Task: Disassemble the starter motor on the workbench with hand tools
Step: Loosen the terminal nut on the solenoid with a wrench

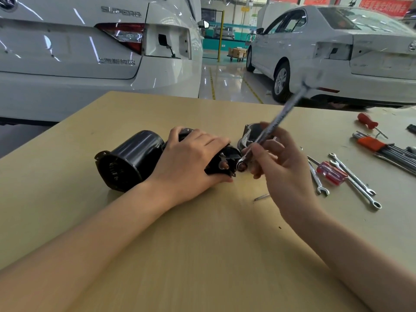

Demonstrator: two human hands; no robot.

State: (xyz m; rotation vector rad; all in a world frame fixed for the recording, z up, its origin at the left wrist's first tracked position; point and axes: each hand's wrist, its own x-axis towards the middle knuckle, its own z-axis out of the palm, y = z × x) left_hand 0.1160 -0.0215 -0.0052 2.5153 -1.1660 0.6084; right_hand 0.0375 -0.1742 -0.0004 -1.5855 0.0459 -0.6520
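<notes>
The black starter motor [132, 157] lies on its side on the wooden workbench [202, 244]. My left hand [191, 163] grips its solenoid end, fingers curled over the top. Copper terminal studs [225, 165] show just past my fingers. My right hand [281, 167] holds a silver combination wrench [273, 128]. The wrench's ring end [242, 165] sits on a terminal nut, and its shaft rises blurred up and to the right. A grey metal housing piece [249, 134] stands behind my right hand, partly hidden.
To the right lie several wrenches [353, 179], a red-handled screwdriver [331, 173], another red screwdriver [368, 121] and a hex key set in an orange holder [371, 144]. A small metal pin [262, 197] lies near my right wrist. Two white cars stand beyond the bench.
</notes>
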